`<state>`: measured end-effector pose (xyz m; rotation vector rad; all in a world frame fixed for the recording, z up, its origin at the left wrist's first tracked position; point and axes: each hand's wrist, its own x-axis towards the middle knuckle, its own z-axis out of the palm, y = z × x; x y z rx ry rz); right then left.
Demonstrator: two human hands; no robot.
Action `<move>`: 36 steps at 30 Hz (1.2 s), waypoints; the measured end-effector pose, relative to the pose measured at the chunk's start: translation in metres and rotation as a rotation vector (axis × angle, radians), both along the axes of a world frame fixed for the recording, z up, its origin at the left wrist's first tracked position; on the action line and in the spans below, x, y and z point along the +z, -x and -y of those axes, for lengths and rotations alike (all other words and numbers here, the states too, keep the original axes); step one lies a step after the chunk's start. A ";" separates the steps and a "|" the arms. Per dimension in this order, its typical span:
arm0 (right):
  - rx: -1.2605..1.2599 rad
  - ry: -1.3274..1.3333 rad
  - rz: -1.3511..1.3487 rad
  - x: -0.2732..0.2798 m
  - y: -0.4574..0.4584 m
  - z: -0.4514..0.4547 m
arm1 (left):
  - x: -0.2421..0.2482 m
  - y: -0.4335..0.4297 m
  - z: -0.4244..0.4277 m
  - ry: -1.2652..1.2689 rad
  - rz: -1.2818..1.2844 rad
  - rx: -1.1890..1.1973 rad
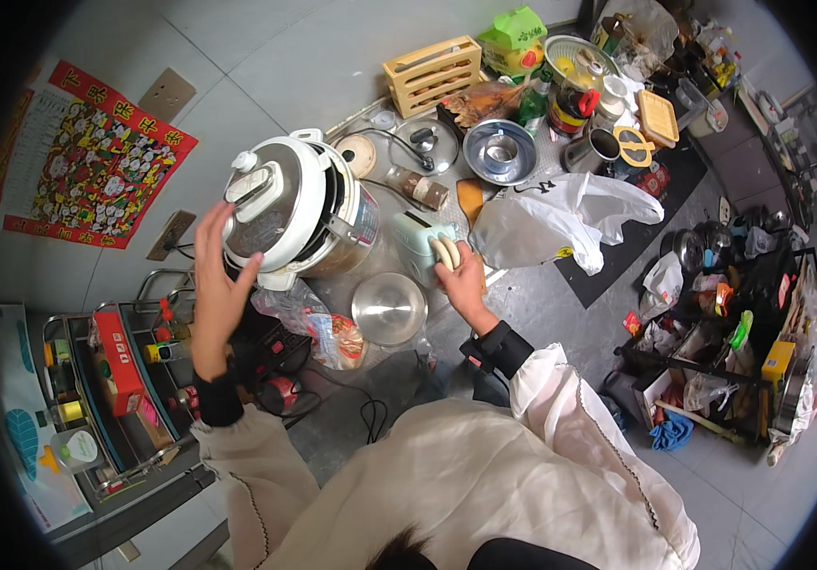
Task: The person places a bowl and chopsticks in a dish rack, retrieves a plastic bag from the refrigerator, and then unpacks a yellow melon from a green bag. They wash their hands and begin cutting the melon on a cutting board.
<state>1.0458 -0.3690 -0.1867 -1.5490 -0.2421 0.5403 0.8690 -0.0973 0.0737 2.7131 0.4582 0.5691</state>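
Note:
A white electric pressure cooker point(340, 246) stands on the counter at the left, its lid point(287, 192) tilted up towards the wall. My left hand point(221, 285) is at the near edge of that lid, fingers spread; whether it bears on the lid is unclear. My right hand point(467, 285) is closed around the cream handles of a pale green box-shaped holder point(415, 242), beside the cooker. A round steel lid or plate point(389, 309) lies just in front of the holder. Behind it are a jar with brown contents point(428, 191) and a wooden paddle point(471, 199).
A white plastic bag point(536, 221) lies right of the holder. Behind stand a steel bowl point(476, 153), a glass lid point(440, 135), a green bottle point(533, 103) and a steel cup point(593, 151). A bag of food point(337, 340) and loose cables point(373, 413) are near the front edge.

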 end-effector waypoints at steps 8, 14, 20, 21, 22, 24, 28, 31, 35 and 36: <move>-0.078 0.024 0.522 0.074 -0.008 0.026 | -0.030 0.054 0.070 0.242 0.049 -0.043; -0.206 -0.125 0.674 0.177 -0.016 0.056 | -0.095 0.058 0.088 0.522 -0.072 -0.214; -0.326 -0.543 0.806 0.263 -0.014 0.056 | -0.191 0.039 0.101 1.004 -0.204 -0.353; -0.306 -0.689 0.750 0.275 -0.011 0.058 | -0.209 0.036 0.105 1.044 -0.238 -0.394; -0.333 -0.764 0.772 0.287 -0.007 0.060 | -0.227 0.032 0.110 1.104 -0.300 -0.405; -0.487 -0.844 0.840 0.309 0.000 0.064 | -0.259 0.027 0.116 0.922 -0.318 -0.474; -0.542 -0.718 1.158 0.352 0.013 0.088 | -0.301 0.018 0.122 0.747 -0.344 -0.472; -0.862 -0.805 1.081 0.378 0.027 0.101 | -0.313 0.012 0.128 0.678 -0.429 -0.429; -1.155 -0.526 1.157 0.403 0.059 0.124 | -0.298 0.002 0.131 0.607 -0.445 -0.404; -1.102 -0.687 1.016 0.404 0.065 0.132 | -0.286 0.000 0.132 0.593 -0.430 -0.382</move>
